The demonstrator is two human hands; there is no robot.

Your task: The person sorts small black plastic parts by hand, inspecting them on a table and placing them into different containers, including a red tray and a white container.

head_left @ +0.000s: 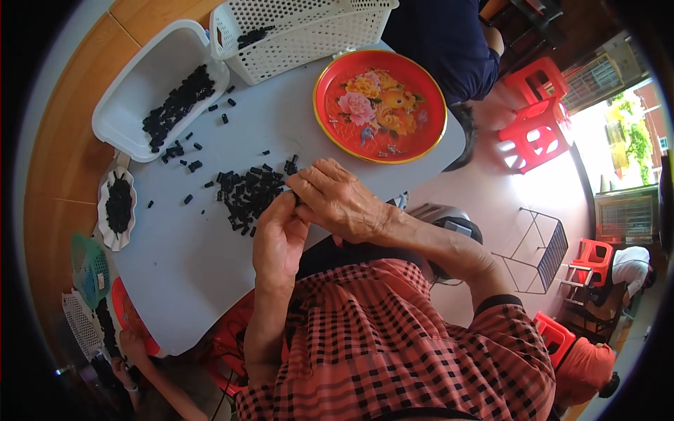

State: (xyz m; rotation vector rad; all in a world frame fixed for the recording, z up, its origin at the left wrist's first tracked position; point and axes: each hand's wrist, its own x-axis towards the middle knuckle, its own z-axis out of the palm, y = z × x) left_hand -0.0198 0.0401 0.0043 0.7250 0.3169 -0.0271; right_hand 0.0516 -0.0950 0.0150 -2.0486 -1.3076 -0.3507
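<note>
My left hand and my right hand meet over the near side of the grey-white table. Their fingertips are pinched together around a small dark piece, mostly covered by the fingers. Just left of them lies a heap of small black cylindrical plastic parts. A few more black parts touch the area by my right fingertips. Beyond my right hand sits a round red tray with a gold rim and printed flowers. Some tiny silvery bits lie near its lower edge.
A white basin and a white perforated basket hold black parts at the far side. A scalloped white dish of black pieces is at left. Another person's hand works lower left; a person in dark clothes sits opposite. Red stools stand right.
</note>
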